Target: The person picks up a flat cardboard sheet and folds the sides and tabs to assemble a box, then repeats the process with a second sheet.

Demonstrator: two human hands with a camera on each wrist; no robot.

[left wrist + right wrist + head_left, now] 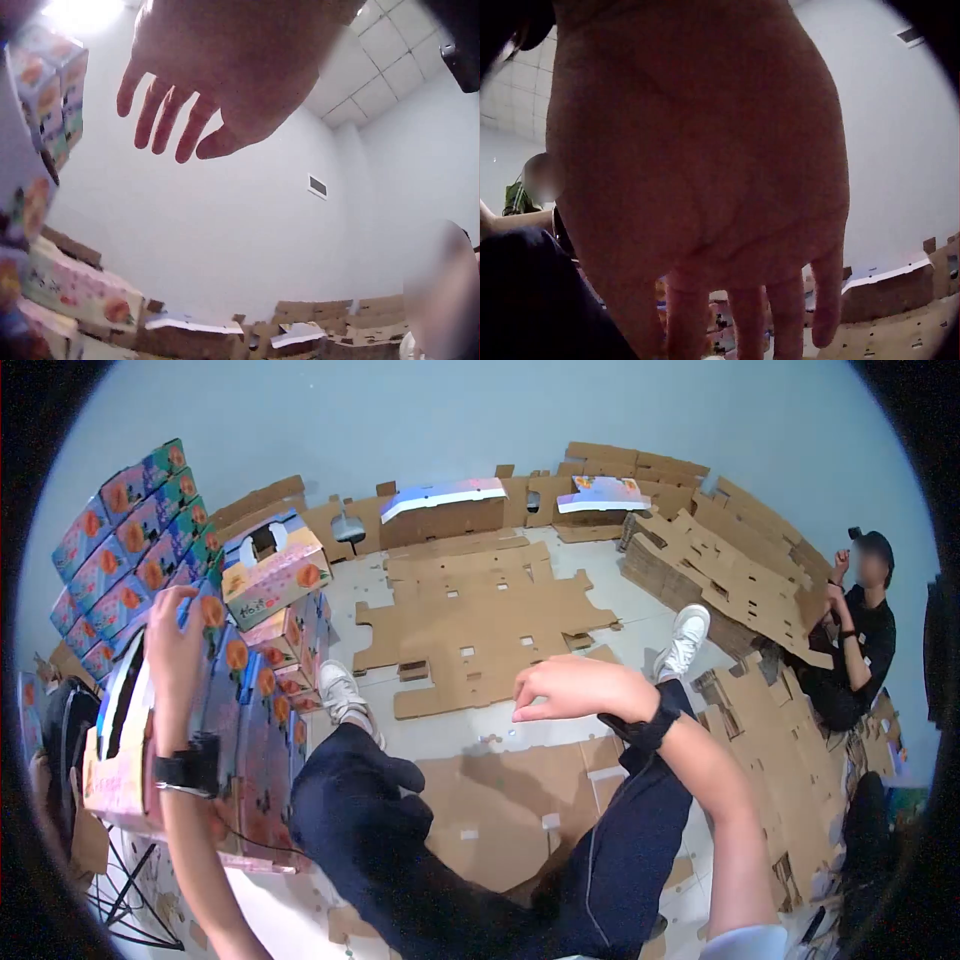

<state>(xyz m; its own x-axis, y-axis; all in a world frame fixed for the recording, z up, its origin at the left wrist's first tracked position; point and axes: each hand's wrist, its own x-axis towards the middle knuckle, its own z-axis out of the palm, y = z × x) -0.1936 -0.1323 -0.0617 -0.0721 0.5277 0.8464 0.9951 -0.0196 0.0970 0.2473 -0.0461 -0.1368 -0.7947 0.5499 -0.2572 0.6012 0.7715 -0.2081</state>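
My left hand (174,645) is raised over the folded fruit-print boxes on the left, and the left wrist view shows its fingers (169,124) spread and loosely bent, holding nothing. Just beside it stands a box (120,785) with a dark slot in its top, next to a row of upright printed boxes (262,730). Out over the floor hangs my right hand (585,688), palm down above flattened cardboard (480,785). In the right wrist view its fingers (784,319) hang down relaxed, with nothing in them.
A tall stack of printed boxes (125,545) rises at the left, near a handled box (285,575). Cut cardboard sheets (470,620) lie ahead; piled sheets (730,585) stand at the right. Another person (860,640) sits at the far right.
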